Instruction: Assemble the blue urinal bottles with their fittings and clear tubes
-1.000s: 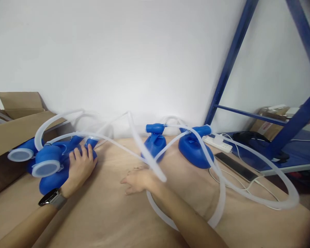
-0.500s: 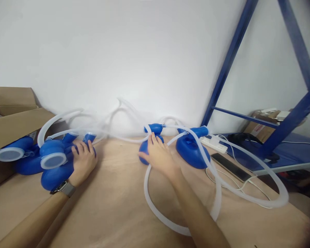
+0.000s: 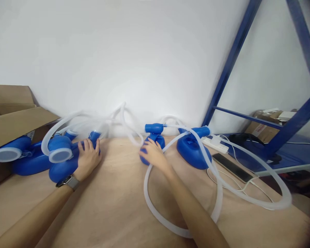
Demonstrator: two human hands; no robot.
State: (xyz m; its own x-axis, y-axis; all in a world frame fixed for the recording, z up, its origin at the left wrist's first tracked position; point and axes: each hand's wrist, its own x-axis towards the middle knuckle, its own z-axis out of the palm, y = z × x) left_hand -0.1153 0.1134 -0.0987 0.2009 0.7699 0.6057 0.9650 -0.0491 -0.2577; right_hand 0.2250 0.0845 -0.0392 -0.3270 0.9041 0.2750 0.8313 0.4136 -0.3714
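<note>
My left hand [image 3: 89, 156], with a watch on its wrist, curls over a blue plastic urinal bottle [image 3: 63, 170] lying at the left. That bottle has a round whitish cap [image 3: 60, 155] and a pale hose [image 3: 48, 132]. My right hand [image 3: 153, 153] lies on a second blue urinal bottle [image 3: 153, 128] in the middle, its fingers apart and touching the bottle's body. From this bottle's spout a white hose [image 3: 175, 126] leads right and loops over the table. Further right, another blue urinal bottle [image 3: 193, 153] lies by itself.
More blue bottles [image 3: 28, 165] lie at the far left beside an open cardboard box [image 3: 20, 120]. A power strip [image 3: 217, 144], a phone [image 3: 232, 167] and white cables lie to the right. A blue metal frame [image 3: 229, 65] stands against the white wall [image 3: 131, 51].
My left hand and its bottle have shifted slightly right. My right hand has slid down and left on its bottle. The hose by its fingers now hangs left of that bottle.
</note>
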